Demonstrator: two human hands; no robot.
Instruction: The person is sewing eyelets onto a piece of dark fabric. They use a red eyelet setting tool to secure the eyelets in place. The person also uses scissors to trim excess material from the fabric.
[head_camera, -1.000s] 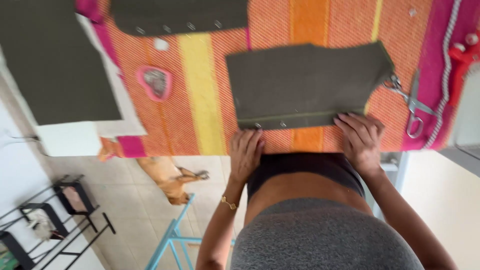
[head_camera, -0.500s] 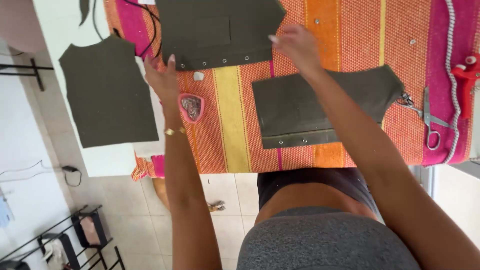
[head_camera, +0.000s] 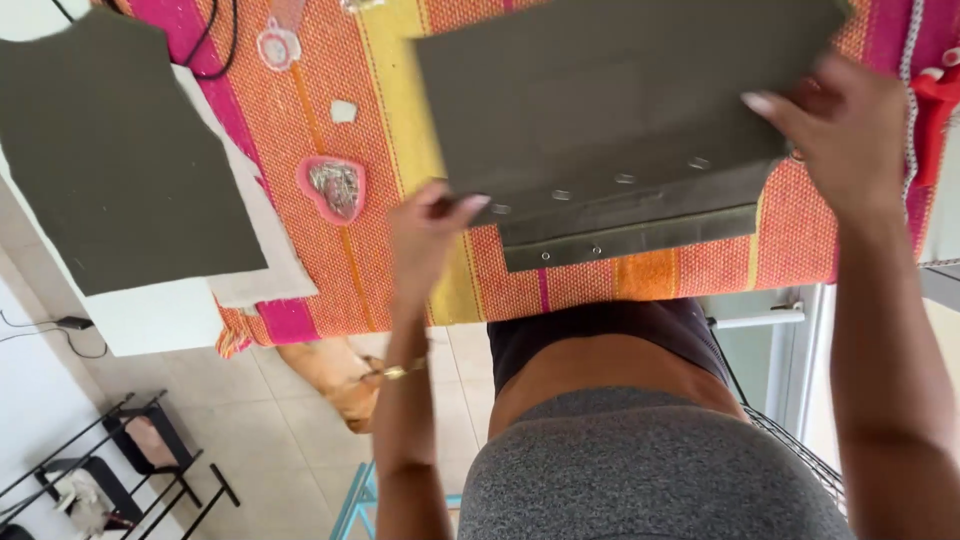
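Olive fabric panel (head_camera: 610, 100), long axis across the striped surface (head_camera: 400, 280), snap-studded edge toward the person, overlying a second panel (head_camera: 630, 238). Left hand (head_camera: 425, 235) and right hand (head_camera: 840, 130) pinch its near corners. Top edge cut off; motion-blurred.

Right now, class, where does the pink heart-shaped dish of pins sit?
In the head view, the pink heart-shaped dish lies on the striped cloth, left of centre, between the olive fabric panel at far left and the left hand.
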